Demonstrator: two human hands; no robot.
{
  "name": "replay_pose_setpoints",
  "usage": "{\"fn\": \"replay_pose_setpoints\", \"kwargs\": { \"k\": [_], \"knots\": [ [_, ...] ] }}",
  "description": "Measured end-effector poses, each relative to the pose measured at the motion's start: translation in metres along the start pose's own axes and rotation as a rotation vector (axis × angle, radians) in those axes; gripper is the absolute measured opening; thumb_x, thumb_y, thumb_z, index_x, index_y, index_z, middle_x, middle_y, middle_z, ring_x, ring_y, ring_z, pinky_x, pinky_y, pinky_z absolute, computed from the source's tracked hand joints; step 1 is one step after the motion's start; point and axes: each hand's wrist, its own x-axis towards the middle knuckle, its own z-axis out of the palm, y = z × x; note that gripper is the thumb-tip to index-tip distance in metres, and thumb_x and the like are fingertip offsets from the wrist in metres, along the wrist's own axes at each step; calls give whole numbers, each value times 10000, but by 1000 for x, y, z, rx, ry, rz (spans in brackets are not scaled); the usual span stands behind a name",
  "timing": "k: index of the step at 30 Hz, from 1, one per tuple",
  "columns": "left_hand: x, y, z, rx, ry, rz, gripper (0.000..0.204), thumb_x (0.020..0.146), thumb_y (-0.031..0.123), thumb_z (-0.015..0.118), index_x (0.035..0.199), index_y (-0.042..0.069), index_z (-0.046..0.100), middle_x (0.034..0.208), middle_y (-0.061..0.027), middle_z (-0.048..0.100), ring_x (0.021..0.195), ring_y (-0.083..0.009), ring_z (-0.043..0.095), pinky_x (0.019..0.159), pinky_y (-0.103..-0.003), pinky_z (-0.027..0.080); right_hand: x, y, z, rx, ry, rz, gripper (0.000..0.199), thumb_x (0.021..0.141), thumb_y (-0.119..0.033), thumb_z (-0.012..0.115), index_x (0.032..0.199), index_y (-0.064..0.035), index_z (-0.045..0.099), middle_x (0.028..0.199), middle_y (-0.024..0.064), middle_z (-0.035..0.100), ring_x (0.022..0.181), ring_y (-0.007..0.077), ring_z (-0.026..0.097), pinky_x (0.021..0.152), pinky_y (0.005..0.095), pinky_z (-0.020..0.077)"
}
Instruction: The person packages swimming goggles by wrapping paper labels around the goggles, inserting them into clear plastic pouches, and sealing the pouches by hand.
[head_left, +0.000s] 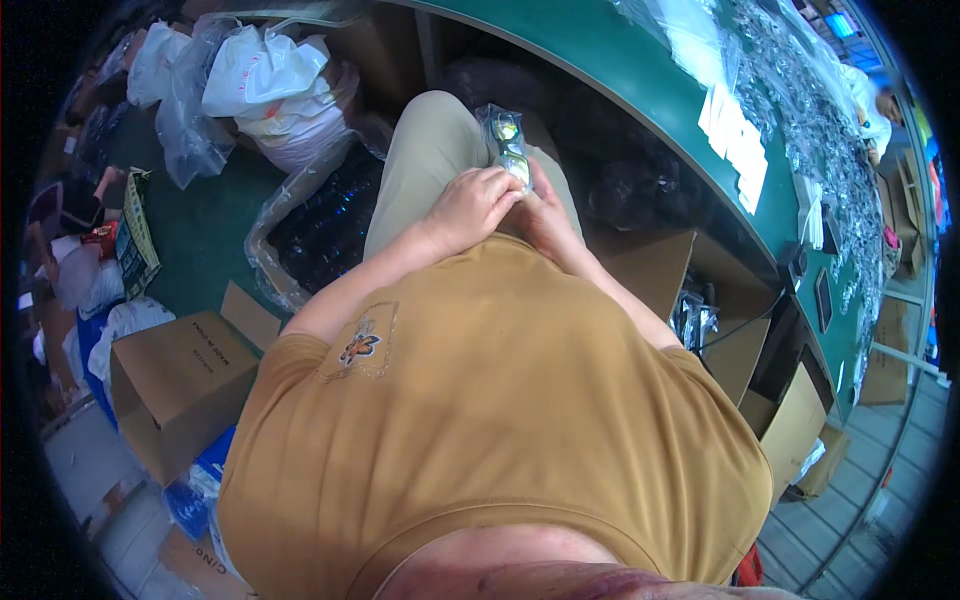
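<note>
Your mustard shirt [500, 400] fills the lower frame. Above it, over your lap, your left hand [470, 208] and right hand [545, 215] both close around a small clear packet [508, 145] holding a yellowish item; its exact kind cannot be made out.

Step in hand, by my judgement: handling or closing the packet. The next move would call for a firm pinch at its lower edge without crushing the contents.

Containers: an open cardboard box [175, 385] at your left, contents not visible; a clear bag of dark items [320, 225] beside your knee; white bags [265, 80] beyond. The green bench [640, 80] carries many small clear packets [830, 140].
</note>
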Motion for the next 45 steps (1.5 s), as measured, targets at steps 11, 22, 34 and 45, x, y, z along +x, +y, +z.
{"fn": "replay_pose_setpoints", "kwargs": {
  "k": [11, 22, 34, 45],
  "knots": [
    [6, -45, -5, -1530, 146, -743, 488, 1000, 374, 675, 1320, 26, 554, 1332, -193, 650, 1209, -274, 646, 1029, -471, 537, 6, -1, -10, -749, -369, -205, 770, 996, -233, 696, 1605, -77, 251, 1471, 156, 511, 1317, 213, 543, 1053, 329, 465],
    [12, -39, -1, -1309, 341, -749, 392, 948, 378, 753, 1110, 38, 640, 970, -110, 713, 1082, -284, 709, 896, -435, 611, 6, -10, -2, -307, -64, 222, 488, 951, -216, 753, 1363, -15, 587, 1113, 93, 703, 899, 147, 703, 764, 263, 587],
    [6, -31, 4, -1231, -50, -534, 745, 910, 656, 652, 1330, 45, 583, 1263, -122, 666, 1134, -236, 645, 935, -349, 545, 14, -22, 24, 215, -121, 313, 275, 994, -279, 701, 1154, -70, 623, 925, 52, 692, 742, 149, 709, 693, 323, 649],
    [-10, -34, 15, -1151, -129, -432, 644, 973, 647, 593, 1266, 73, 600, 1252, -39, 583, 1221, -129, 488, 1080, -337, 368, 25, -15, 26, -876, 63, -506, 385, 921, -344, 742, 1132, -73, 567, 969, 90, 617, 799, 239, 632, 675, 376, 509]
  ]
}}
